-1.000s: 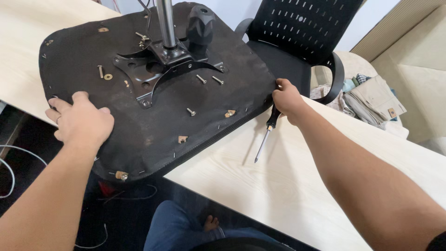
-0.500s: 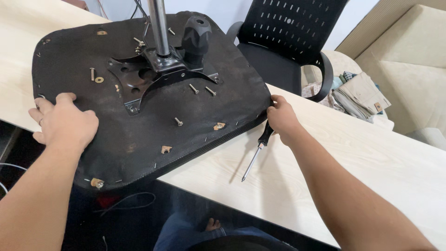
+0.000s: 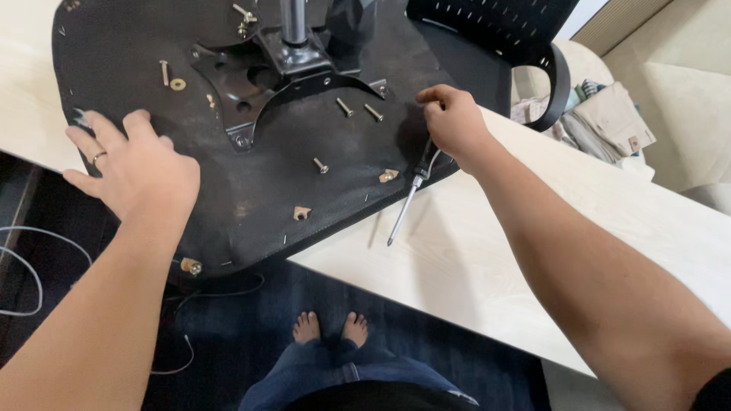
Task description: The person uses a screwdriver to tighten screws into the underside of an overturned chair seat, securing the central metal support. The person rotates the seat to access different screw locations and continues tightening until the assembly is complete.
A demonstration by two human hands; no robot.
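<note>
The left hand (image 3: pixel 141 171) lies flat, fingers spread and holding nothing, on the underside of an upturned black chair seat (image 3: pixel 251 190) that rests on a pale wooden worktop (image 3: pixel 495 243), its near edge hanging over the worktop's rim. A ring shows on one finger of this hand. Just beyond its fingertips lie a loose bolt (image 3: pixel 164 72) and a brass washer (image 3: pixel 177 84); below the wrist, at the seat's near edge, sits a brass fitting (image 3: pixel 190 266).

The right hand (image 3: pixel 453 122) is closed in a grip around the dark handle of a screwdriver (image 3: pixel 411 190), at the seat's right edge. The shaft slants down and away from the grip toward the person, its tip over the bare worktop just off the seat. Just left of this grip lie two loose bolts (image 3: pixel 358 109), and a little lower a third bolt (image 3: pixel 321 165) and a small brass bracket (image 3: pixel 388 176); another brass bracket (image 3: pixel 301 213) lies lower still.

Between the two hands, farther up the seat, a black metal mounting plate (image 3: pixel 282 84) is fixed to the underside, with a grey metal column (image 3: pixel 293 19) rising from it. Beyond the right hand stands a black mesh office chair (image 3: pixel 495 30), and past it a heap of folded cloth (image 3: pixel 609 125). Below the worktop's edge the person's bare feet (image 3: pixel 331 327) stand on a dark floor, white cables (image 3: pixel 23 266) lying to the left.
</note>
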